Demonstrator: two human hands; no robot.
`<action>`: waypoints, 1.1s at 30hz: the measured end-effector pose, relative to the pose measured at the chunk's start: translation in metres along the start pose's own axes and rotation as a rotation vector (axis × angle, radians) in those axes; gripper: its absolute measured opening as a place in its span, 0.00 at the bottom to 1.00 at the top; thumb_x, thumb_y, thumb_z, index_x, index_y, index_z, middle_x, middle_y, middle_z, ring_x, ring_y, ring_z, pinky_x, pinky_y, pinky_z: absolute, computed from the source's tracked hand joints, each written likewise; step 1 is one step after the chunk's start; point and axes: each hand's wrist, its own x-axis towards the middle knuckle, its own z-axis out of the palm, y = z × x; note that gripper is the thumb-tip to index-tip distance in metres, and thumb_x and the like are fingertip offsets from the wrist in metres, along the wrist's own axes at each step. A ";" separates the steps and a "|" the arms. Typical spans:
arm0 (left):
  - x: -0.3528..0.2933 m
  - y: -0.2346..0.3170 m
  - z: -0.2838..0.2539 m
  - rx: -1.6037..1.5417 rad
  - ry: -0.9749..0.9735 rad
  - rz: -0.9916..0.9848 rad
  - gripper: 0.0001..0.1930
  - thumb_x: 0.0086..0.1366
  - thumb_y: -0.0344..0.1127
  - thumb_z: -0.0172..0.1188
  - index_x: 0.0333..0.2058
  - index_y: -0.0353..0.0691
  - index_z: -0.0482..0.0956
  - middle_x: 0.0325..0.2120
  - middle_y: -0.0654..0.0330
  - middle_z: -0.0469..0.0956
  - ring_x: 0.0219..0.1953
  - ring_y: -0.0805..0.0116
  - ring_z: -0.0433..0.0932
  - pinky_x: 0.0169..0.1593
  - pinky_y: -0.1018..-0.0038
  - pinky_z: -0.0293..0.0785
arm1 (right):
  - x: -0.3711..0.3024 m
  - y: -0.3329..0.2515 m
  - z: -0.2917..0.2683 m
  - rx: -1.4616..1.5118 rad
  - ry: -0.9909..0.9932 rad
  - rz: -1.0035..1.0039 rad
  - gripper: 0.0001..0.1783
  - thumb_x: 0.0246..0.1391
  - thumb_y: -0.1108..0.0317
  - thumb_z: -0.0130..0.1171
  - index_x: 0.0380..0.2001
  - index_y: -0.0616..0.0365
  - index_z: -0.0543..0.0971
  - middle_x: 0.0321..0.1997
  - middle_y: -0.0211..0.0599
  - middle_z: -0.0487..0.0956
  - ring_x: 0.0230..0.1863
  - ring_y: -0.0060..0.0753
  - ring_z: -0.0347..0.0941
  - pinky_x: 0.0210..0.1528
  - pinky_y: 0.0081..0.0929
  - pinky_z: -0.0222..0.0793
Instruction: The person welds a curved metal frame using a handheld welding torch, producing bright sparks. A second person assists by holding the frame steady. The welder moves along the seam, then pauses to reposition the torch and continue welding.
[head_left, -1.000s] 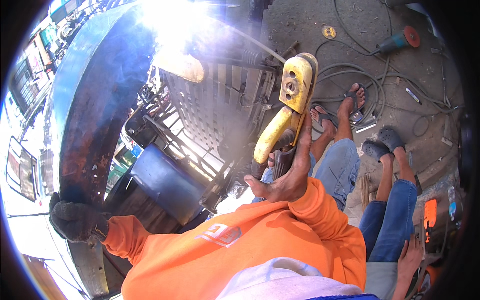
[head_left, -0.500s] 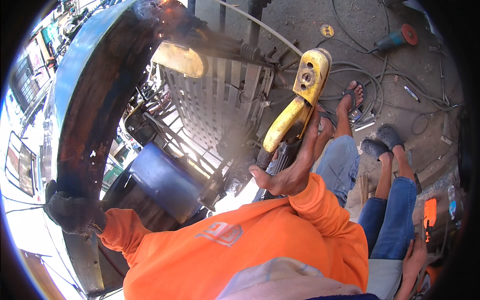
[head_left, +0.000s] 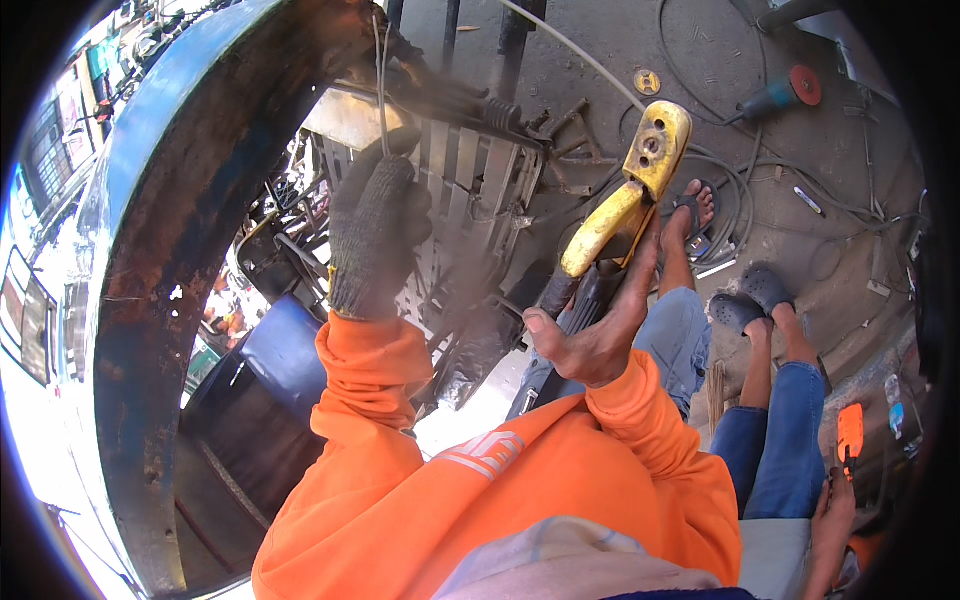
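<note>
My left hand (head_left: 380, 225), in a dark knitted glove, is raised over the frame of metal slats, its fingers closed around two thin pale rods (head_left: 384, 90) that point up. My bare right hand (head_left: 605, 335) grips a yellow tool (head_left: 655, 150) with screw holes, a curved yellow lever (head_left: 600, 230) and black parts below it. Its thumb sticks out to the left, while its fingers are partly hidden behind the tool. A curved, rusty blue metal beam (head_left: 180, 230) arches along the left, its upper end near the rods.
A blue drum (head_left: 285, 345) stands below the slatted frame (head_left: 465, 170). On the floor lie an angle grinder (head_left: 780, 97), looping cables (head_left: 745, 185) and a yellow disc (head_left: 647, 82). At right sit other people, with sandalled feet (head_left: 695, 205), grey clogs (head_left: 750, 298) and jeans (head_left: 785, 420); an orange object (head_left: 850, 435) is beside them.
My left hand has moved from the beam's lower left edge up and right, bringing the rods upright. My right hand has shifted slightly right with the yellow tool. The glow at the beam's top has gone.
</note>
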 end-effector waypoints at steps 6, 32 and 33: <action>0.020 -0.013 0.016 0.142 0.199 0.123 0.16 0.70 0.39 0.60 0.52 0.37 0.84 0.30 0.65 0.74 0.21 0.80 0.68 0.23 0.82 0.63 | -0.002 0.002 0.002 -0.178 0.029 -0.033 0.75 0.32 0.61 0.75 0.75 0.67 0.36 0.64 0.52 0.60 0.54 0.36 0.68 0.46 0.25 0.74; 0.051 -0.037 0.023 -0.110 0.341 0.187 0.16 0.68 0.39 0.65 0.50 0.37 0.81 0.27 0.67 0.76 0.20 0.81 0.69 0.22 0.84 0.66 | -0.011 0.006 -0.005 -0.208 0.142 0.005 0.77 0.30 0.43 0.77 0.73 0.77 0.45 0.51 0.47 0.67 0.39 0.28 0.68 0.34 0.21 0.70; 0.052 -0.039 0.023 -0.140 0.335 0.199 0.16 0.68 0.40 0.64 0.49 0.38 0.81 0.25 0.67 0.76 0.20 0.81 0.69 0.23 0.83 0.66 | -0.012 0.005 -0.005 -0.181 0.137 0.031 0.77 0.30 0.44 0.77 0.73 0.77 0.45 0.52 0.47 0.67 0.40 0.28 0.68 0.34 0.21 0.70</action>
